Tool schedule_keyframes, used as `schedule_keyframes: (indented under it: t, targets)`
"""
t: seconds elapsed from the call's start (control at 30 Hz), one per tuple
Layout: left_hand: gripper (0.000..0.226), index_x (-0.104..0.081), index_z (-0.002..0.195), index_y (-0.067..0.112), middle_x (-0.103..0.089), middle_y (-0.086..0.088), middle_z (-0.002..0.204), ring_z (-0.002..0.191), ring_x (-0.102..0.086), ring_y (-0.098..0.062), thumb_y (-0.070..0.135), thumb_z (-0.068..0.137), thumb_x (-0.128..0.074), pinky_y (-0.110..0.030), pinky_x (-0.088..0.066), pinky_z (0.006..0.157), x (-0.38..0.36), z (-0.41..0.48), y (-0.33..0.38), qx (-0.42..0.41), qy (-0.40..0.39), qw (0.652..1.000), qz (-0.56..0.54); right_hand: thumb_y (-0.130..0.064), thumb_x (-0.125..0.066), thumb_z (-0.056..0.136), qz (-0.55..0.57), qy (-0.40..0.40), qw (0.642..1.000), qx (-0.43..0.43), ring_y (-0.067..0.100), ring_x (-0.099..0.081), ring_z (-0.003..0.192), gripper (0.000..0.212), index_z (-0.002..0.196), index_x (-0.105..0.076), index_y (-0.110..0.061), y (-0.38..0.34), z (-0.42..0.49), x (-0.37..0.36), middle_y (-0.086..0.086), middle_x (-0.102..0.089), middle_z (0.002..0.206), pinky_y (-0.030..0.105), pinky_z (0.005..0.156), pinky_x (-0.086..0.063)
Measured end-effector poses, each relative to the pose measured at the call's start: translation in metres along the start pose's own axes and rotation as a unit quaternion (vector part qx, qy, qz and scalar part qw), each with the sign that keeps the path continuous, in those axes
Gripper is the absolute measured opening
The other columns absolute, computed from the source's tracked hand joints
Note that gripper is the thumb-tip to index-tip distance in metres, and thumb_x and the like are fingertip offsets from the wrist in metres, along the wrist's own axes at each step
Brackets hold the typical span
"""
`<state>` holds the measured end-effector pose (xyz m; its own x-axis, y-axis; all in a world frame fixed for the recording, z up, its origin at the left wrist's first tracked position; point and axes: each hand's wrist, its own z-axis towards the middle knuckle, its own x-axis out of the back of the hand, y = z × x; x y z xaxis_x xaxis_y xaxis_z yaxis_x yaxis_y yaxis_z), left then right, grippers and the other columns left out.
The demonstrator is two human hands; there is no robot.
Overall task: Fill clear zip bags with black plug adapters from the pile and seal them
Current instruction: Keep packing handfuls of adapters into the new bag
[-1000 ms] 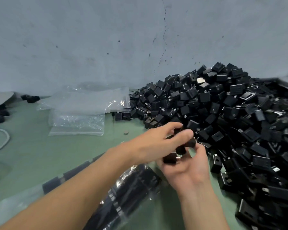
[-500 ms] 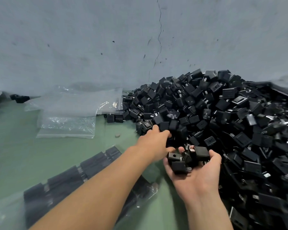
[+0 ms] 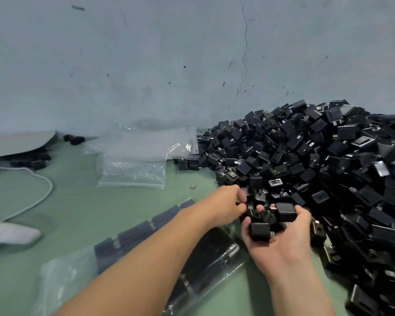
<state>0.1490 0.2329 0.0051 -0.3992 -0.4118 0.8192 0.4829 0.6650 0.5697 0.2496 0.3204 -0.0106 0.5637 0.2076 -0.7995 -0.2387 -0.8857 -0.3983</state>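
A big pile of black plug adapters (image 3: 317,160) fills the right side of the green surface, up against the grey wall. At its near edge my right hand (image 3: 283,242) is cupped palm up, its fingers curled round several adapters (image 3: 268,218). My left hand (image 3: 226,206) reaches in from the left and pinches an adapter at the pile's foot, just above the right palm. Under my left forearm lies a clear zip bag (image 3: 146,247) holding rows of black adapters. Empty clear zip bags (image 3: 137,160) lie stacked by the wall.
A white cable (image 3: 41,190) curves over the green surface at the left. A grey sheet (image 3: 16,142) covers a few adapters at the far left. A pale blurred object (image 3: 9,233) lies at the left edge. A small round brown bit (image 3: 193,186) sits near the pile.
My right hand has turned palm up and stays cupped with adapters in it. My left hand moved off the right hand to the pile's edge. The view shifted right and nearer.
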Motion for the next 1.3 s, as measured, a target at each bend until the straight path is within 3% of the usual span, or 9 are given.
schedule_keyframes:
  t: [0.2,0.33,0.5,0.67,0.77,0.83,0.97,1.2,1.3]
  targets:
    - [0.028,-0.055,0.129,0.015,-0.058,-0.008,0.131,0.116,-0.055,-0.022,0.021,0.102,-0.05,-0.026,-0.038,0.086,0.02,-0.021,0.001,0.027,-0.063,0.997,-0.017,-0.059,-0.053,0.086,-0.045,-0.002,0.999,-0.03,0.019,-0.059,0.073,0.04,0.091,-0.056,-0.019,0.017,-0.018,-0.009,0.005,-0.064,0.084,0.024,0.054,-0.051]
    - [0.043,-0.048,0.135,0.024,-0.062,0.002,0.118,0.094,-0.061,-0.013,0.031,0.094,-0.058,-0.028,-0.051,0.082,0.035,-0.037,-0.004,0.028,0.012,0.984,-0.174,-0.06,-0.05,0.088,-0.036,-0.037,0.998,-0.022,0.019,-0.062,0.069,0.04,0.095,-0.059,-0.021,0.011,-0.022,-0.014,0.003,-0.066,0.086,0.023,0.049,-0.048]
    - [0.028,-0.07,0.102,0.027,-0.068,0.001,0.084,0.068,-0.059,-0.01,0.039,0.079,-0.061,-0.028,-0.051,0.063,0.056,-0.107,-0.046,0.065,0.18,0.848,-0.494,-0.064,-0.053,0.086,-0.05,-0.113,0.991,-0.043,0.024,-0.069,0.087,0.044,0.088,-0.064,-0.021,0.029,-0.037,-0.039,0.0,-0.069,0.086,0.019,0.044,-0.043]
    - [0.011,-0.063,0.1,0.017,-0.072,0.001,0.071,0.061,-0.066,-0.011,0.024,0.092,-0.066,-0.022,-0.05,0.051,0.064,-0.21,-0.122,0.159,0.408,0.744,-0.505,-0.069,-0.058,0.083,-0.094,-0.166,0.977,-0.093,0.021,-0.071,0.079,0.049,0.087,-0.068,-0.021,0.069,-0.058,-0.052,0.0,-0.069,0.085,0.018,0.036,-0.038]
    - [0.009,-0.063,0.095,0.025,-0.071,0.003,0.073,0.062,-0.066,-0.012,0.032,0.09,-0.066,-0.033,-0.056,0.063,0.064,-0.259,-0.146,0.254,0.463,0.78,-0.336,-0.068,-0.059,0.084,-0.123,-0.173,0.971,-0.111,0.02,-0.068,0.071,0.05,0.085,-0.066,-0.019,0.088,-0.066,-0.053,0.001,-0.067,0.083,0.018,0.033,-0.034]
    - [0.008,-0.065,0.098,0.031,-0.07,0.005,0.081,0.073,-0.067,-0.013,0.034,0.09,-0.066,-0.038,-0.055,0.079,0.063,-0.28,-0.152,0.28,0.427,0.831,-0.221,-0.068,-0.061,0.084,-0.139,-0.174,0.967,-0.12,0.019,-0.067,0.068,0.05,0.087,-0.065,-0.019,0.096,-0.068,-0.052,0.002,-0.065,0.082,0.019,0.032,-0.033]
    - [0.032,-0.047,0.116,0.042,-0.051,0.007,0.114,0.095,-0.059,-0.01,0.033,0.092,-0.066,-0.023,-0.042,0.09,0.053,-0.293,-0.153,0.28,0.304,0.907,-0.077,-0.068,-0.064,0.082,-0.163,-0.179,0.964,-0.111,0.02,-0.067,0.066,0.051,0.092,-0.064,-0.018,0.11,-0.071,-0.054,0.003,-0.065,0.081,0.02,0.032,-0.033]
    - [0.042,-0.048,0.115,0.044,-0.038,0.017,0.111,0.092,-0.049,0.002,0.015,0.091,-0.066,-0.003,-0.032,0.084,0.029,-0.294,-0.152,0.204,0.329,0.921,-0.041,-0.067,-0.063,0.083,-0.2,-0.172,0.959,-0.104,0.022,-0.069,0.067,0.052,0.096,-0.066,-0.017,0.126,-0.067,-0.055,0.004,-0.068,0.082,0.021,0.033,-0.035]
    - [0.045,-0.058,0.111,0.04,-0.045,0.021,0.108,0.089,-0.055,-0.001,0.007,0.085,-0.071,-0.007,-0.037,0.081,0.032,-0.311,-0.165,0.188,0.347,0.918,-0.03,-0.067,-0.064,0.083,-0.213,-0.176,0.956,-0.101,0.022,-0.069,0.069,0.052,0.098,-0.065,-0.017,0.13,-0.064,-0.054,0.004,-0.067,0.083,0.021,0.033,-0.035]
